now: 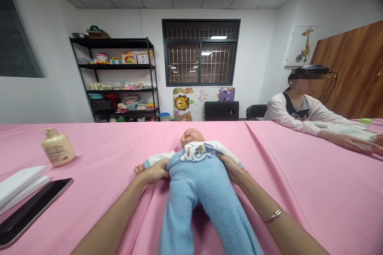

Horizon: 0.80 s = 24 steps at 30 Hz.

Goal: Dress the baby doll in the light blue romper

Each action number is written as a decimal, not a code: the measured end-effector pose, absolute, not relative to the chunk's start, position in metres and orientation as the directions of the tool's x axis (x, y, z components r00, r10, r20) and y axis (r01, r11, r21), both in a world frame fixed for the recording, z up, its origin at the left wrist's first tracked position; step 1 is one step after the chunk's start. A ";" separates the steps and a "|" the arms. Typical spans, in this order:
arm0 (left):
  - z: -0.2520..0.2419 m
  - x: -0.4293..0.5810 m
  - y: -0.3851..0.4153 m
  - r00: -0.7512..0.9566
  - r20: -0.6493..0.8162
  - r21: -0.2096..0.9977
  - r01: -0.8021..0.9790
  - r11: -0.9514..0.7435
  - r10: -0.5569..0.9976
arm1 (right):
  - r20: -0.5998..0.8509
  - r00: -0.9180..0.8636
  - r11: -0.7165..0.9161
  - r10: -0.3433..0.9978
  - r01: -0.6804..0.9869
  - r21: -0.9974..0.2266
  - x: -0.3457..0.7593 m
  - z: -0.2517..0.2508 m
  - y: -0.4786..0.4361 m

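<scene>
Head camera view: a doll [190, 137] lies on its back on a counter [113, 143] covered in pink cloth, its head pointing away from the wearer and its legs towards the near edge of the view. It is dressed in a white top [161, 158] with blue cuffs and a cartoon print on the front, and in light blue fleece trousers [196, 181], whose waistband sits at the lower part of the print. Both hands are engaged with the trousers. The left hand [158, 170] is closed on the waistband at the left side; the right hand [235, 167] grips the opposite side, its fingertips partly hidden by fabric. A metal bracelet [273, 215] is worn on the right wrist. To the left on the counter stand or lie a beige pump bottle [58, 150], upright; white flat items [22, 185], one upon another; and a dark-screened phone [32, 210] just beside them. At the right, another person [287, 109] sits with arms extended over the counter, touching a white-covered object [338, 128] not clearly identifiable. Black shelving [112, 66], stocked with boxes and cloths, stands behind, left of a barred window [200, 63].
</scene>
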<state>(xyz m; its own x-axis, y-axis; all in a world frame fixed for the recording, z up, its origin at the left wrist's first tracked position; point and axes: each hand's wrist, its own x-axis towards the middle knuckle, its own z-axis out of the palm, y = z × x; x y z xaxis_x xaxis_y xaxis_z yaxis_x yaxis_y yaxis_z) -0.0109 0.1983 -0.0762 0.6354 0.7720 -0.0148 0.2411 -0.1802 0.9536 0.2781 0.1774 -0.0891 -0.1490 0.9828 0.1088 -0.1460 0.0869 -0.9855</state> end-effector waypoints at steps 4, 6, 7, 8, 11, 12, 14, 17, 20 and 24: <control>-0.067 -0.019 0.195 0.653 -0.015 0.937 0.274 -0.218 0.758 | 0.029 -0.355 -0.037 0.935 -0.179 -0.983 0.288 -0.078 0.169; -0.061 -0.021 0.193 0.661 -0.008 0.942 0.256 -0.216 0.750 | 0.082 -0.286 0.045 0.955 -0.134 -0.990 0.294 -0.073 0.170; -0.057 -0.022 0.191 0.667 -0.008 0.945 0.248 -0.212 0.745 | 0.107 -0.242 0.078 0.964 -0.128 -0.989 0.296 -0.072 0.171; -0.053 -0.022 0.188 0.670 -0.010 0.948 0.242 -0.205 0.742 | 0.125 -0.208 0.099 0.970 -0.129 -0.987 0.298 -0.072 0.172; -0.041 -0.022 0.180 0.647 -0.004 0.953 0.234 -0.193 0.762 | 0.165 -0.136 0.146 0.977 -0.140 -0.979 0.297 -0.074 0.179; -0.039 -0.020 0.177 0.628 0.011 0.955 0.225 -0.195 0.778 | 0.181 -0.114 0.164 0.977 -0.140 -0.976 0.296 -0.076 0.181; -0.037 -0.013 0.174 0.580 0.062 0.956 0.199 -0.215 0.812 | 0.217 -0.073 0.207 0.973 -0.126 -0.970 0.292 -0.081 0.185; -0.040 0.004 0.172 0.443 0.140 0.961 0.153 -0.229 0.886 | 0.252 -0.045 0.248 0.967 -0.084 -0.965 0.285 -0.090 0.190; -0.045 0.018 0.176 0.189 0.200 0.979 -0.008 -0.202 0.961 | 0.244 -0.057 0.245 0.968 0.000 -0.970 0.281 -0.100 0.194; -0.052 0.020 0.185 0.030 0.190 0.972 -0.149 -0.184 0.981 | 0.275 -0.038 0.277 0.961 0.153 -0.948 0.280 -0.110 0.197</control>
